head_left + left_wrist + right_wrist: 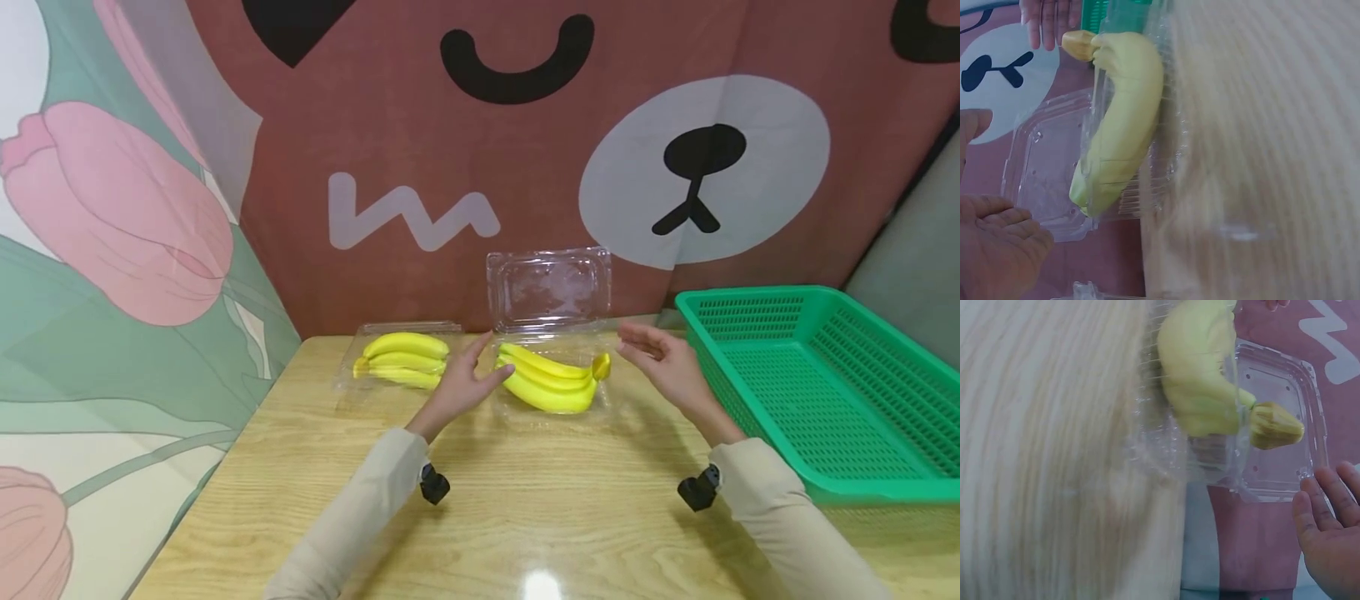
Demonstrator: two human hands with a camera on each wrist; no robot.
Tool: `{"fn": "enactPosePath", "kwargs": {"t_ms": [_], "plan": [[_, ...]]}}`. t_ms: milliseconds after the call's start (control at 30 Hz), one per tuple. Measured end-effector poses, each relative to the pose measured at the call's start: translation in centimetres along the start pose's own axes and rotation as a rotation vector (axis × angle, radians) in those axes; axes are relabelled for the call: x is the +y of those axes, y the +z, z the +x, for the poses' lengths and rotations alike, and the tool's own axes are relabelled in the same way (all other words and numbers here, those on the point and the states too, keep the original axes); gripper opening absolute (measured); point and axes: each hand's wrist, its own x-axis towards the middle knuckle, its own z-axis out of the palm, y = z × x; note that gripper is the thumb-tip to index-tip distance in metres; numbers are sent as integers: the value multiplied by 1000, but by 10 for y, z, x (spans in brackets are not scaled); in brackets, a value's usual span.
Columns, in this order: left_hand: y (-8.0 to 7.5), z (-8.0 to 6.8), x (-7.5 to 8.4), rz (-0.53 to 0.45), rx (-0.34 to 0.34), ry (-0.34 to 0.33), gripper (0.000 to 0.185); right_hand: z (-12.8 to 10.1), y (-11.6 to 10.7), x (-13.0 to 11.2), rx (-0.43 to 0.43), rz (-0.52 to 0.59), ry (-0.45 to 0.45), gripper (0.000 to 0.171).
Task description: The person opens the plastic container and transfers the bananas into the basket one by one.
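In the centre of the frame, a banana bunch (551, 385) is held in a clear container (517, 412) (its lid (551, 287) raised behind) on the worktop (525, 508). The bunch is flanked by the left hand (465, 383) and right hand (667, 367), each grip spread. Another bunch (405, 360) is seen at left; a green basket (757, 292) is placed at right.

Cream sleeves (352, 512), creased along right forearm; small black device (434, 486) at each wrist; hands (467, 379) bare.
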Motion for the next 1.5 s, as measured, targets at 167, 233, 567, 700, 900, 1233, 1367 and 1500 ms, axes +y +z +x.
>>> {"fn": "enactPosePath", "kwargs": {"t_ms": [167,233,567,700,900,1233,1367,1500], "plan": [[4,-11,-2,-2,-63,-17,78,-4,-1,4,-44,-14,13,50],[5,-16,-2,6,-82,-21,80,-5,-1,6,-59,-11,13,50],[10,-24,-9,30,-94,-34,86,-3,7,13,-110,76,6,54],[13,-28,-11,32,-118,-62,93,-1,11,13,-112,103,4,52],[17,-31,-14,61,-146,-84,97,0,16,11,-105,79,18,50],[20,-29,-18,99,-189,-91,98,5,25,16,-81,7,38,46],[21,-30,-18,95,-213,-108,99,5,27,17,-87,2,38,45],[22,-31,-16,93,-219,-131,99,5,28,16,-84,-16,46,43]]}}
